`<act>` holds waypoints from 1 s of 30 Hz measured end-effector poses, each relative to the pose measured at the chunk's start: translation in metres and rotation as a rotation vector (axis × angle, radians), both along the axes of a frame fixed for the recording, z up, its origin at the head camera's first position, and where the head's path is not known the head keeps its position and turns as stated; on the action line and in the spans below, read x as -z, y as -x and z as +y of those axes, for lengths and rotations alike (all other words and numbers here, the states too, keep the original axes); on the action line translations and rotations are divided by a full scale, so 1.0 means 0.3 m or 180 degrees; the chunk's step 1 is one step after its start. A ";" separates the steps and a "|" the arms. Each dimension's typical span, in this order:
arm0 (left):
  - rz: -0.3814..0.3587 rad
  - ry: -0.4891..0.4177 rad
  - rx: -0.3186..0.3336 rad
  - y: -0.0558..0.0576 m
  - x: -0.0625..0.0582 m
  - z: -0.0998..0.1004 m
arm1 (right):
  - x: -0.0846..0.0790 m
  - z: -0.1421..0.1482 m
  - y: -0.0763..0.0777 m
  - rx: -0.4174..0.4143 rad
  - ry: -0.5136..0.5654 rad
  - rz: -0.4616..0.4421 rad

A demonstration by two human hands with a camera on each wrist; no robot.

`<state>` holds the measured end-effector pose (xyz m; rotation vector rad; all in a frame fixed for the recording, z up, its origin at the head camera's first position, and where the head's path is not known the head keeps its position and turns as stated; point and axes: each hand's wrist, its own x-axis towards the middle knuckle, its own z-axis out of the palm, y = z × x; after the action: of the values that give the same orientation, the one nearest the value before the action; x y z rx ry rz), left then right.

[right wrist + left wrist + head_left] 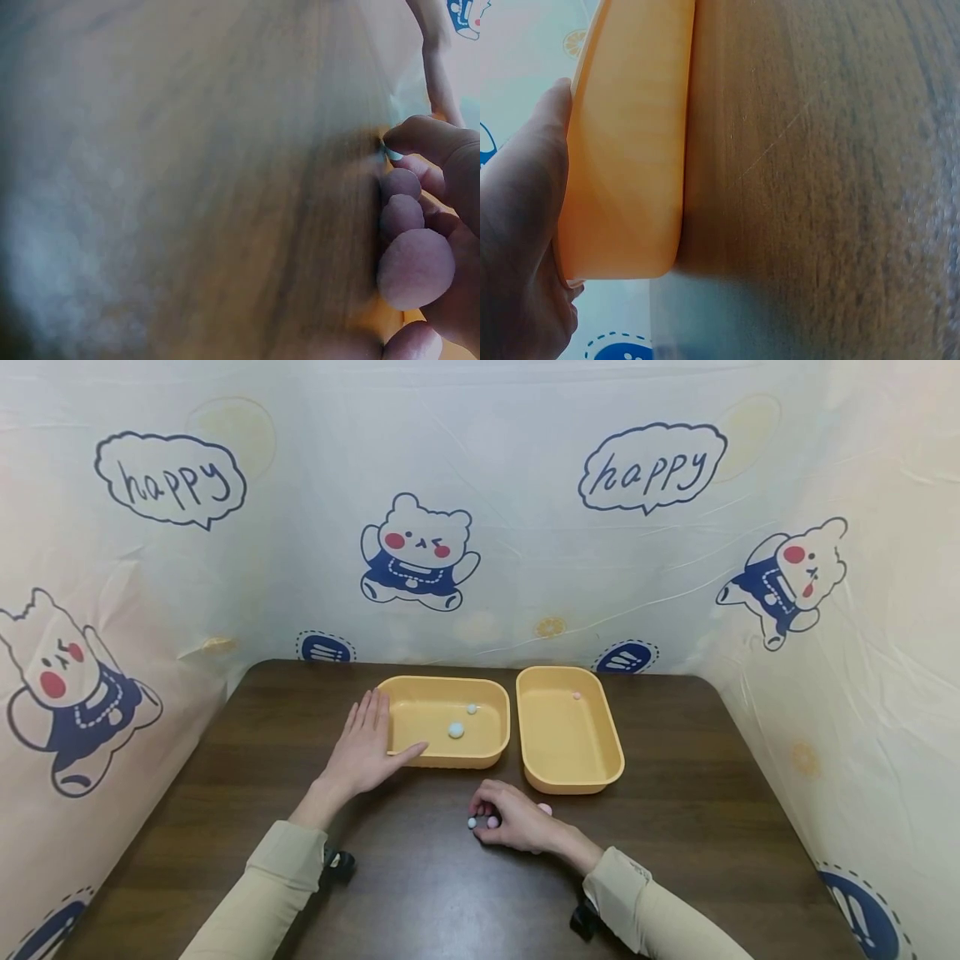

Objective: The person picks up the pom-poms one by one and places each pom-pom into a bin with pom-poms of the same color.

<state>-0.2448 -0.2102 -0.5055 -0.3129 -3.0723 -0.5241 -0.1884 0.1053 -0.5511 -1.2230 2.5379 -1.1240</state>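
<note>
My left hand (363,747) rests with straight fingers over the left end of a wide yellow tray (450,762), its thumb along the near rim. Two pale blue balls, a bigger one (456,730) and a smaller one (472,709), lie in that tray. On the table in front, my right hand (517,820) pinches a small light blue ball (472,823) at the tips of thumb and forefinger. A pink ball (492,822) lies just under its fingers. The right wrist view shows several pink balls in a row beside the hand, the largest (416,268) nearest the camera.
A second yellow tray (613,768) stands lengthwise to the right of the first, with a tiny pink ball (577,696) in it. Both stand on a dark wooden table (420,893). A printed curtain (525,568) hangs behind and at both sides.
</note>
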 end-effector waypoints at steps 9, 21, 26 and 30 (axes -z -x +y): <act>-0.0003 -0.0006 -0.0009 -0.001 -0.002 0.000 | 0.068 0.008 0.032 -0.0071 0.0208 0.0054; 0.0012 -0.0023 -0.0009 0.000 0.003 0.001 | 0.018 0.008 0.014 -0.0005 0.0467 -0.0095; 0.0015 -0.0007 -0.0002 0.001 0.003 0.002 | 0.007 0.008 0.013 0.0076 0.0390 -0.0158; 0.0017 0.0007 0.0003 0.000 0.002 0.001 | -0.032 0.008 0.007 0.0138 0.0320 -0.0282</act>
<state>-0.2448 -0.2098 -0.5061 -0.3153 -3.0678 -0.5193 -0.1904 0.1077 -0.5417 -1.1177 2.4816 -1.2996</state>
